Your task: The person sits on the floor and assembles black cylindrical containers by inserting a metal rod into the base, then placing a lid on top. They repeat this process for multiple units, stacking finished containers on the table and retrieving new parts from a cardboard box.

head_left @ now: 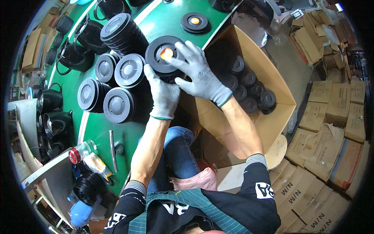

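Gloved left fingers [149,73] hold a black lid [161,54] under spread right fingers [177,64].

Both arms [150,150] reach forward. The left hand [164,94] points its thumb [149,72] ahead; the right hand [203,77] spreads its fingers [190,52].

Left hand [163,93] and right hand [200,76] in matching pale grey knit gloves, wrist edges trimmed green. Dark teal apron [204,197], fine pale stripes, small yellow mark at front edge. Under apron, black top; bold white lettering [176,208] between apron's straps [138,220]. To both sides of apron, black sleeves [253,175], more white block lettering, ribbed cuffs [256,160] striped dark and whitish. Forearms [243,130] bare between cuffs and gloves. Ahead of apron, blue denim jeans [180,150], paler at knee.
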`<state>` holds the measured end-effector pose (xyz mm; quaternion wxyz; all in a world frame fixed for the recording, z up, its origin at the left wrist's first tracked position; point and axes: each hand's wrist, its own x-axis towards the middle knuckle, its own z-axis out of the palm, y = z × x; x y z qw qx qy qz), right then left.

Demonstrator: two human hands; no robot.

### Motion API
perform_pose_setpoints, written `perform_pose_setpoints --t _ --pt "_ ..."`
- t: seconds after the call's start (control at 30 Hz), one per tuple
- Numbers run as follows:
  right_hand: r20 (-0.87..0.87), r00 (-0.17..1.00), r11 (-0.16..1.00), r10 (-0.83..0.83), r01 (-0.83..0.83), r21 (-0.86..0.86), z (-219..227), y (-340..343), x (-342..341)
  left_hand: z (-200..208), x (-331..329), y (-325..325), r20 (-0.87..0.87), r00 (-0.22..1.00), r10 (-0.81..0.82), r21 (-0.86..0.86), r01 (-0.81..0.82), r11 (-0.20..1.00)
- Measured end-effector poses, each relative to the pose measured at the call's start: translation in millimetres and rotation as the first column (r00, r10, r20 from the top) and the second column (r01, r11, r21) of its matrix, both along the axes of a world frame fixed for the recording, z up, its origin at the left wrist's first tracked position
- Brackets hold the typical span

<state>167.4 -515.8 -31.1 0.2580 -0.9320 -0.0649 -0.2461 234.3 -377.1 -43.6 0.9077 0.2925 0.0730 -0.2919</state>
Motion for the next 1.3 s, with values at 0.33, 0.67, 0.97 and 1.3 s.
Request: perform_pose_setpoints --t 0.33,0.67,0.97,1.3 --pt "-0.124 0.915 0.400 -0.384 0.286 0.871 -38.3 18.1 67.9 -3.4 6.1 -9.1 -0.098 0.990 -0.103 0.091 0.112 0.990" --pt "0.088 0.925 0.902 -0.371 0.336 0.270 -3.0 2.4 74.4 -18.7 19.7 -9.3 -0.153 0.988 0.013 0.268 0.029 0.963" --pt "-0.062 0.996 0.932 -0.065 0.038 -0.360 16.4 -9.1 110.0 -25.0 18.4 -12.7 -0.077 0.993 0.093 0.313 -0.065 0.947" --pt "0.090 0.968 0.070 -0.236 -0.075 0.995 -3.9 -36.5 55.7 -31.1 22.1 -12.2 -0.072 0.990 0.122 0.256 -0.100 0.961"
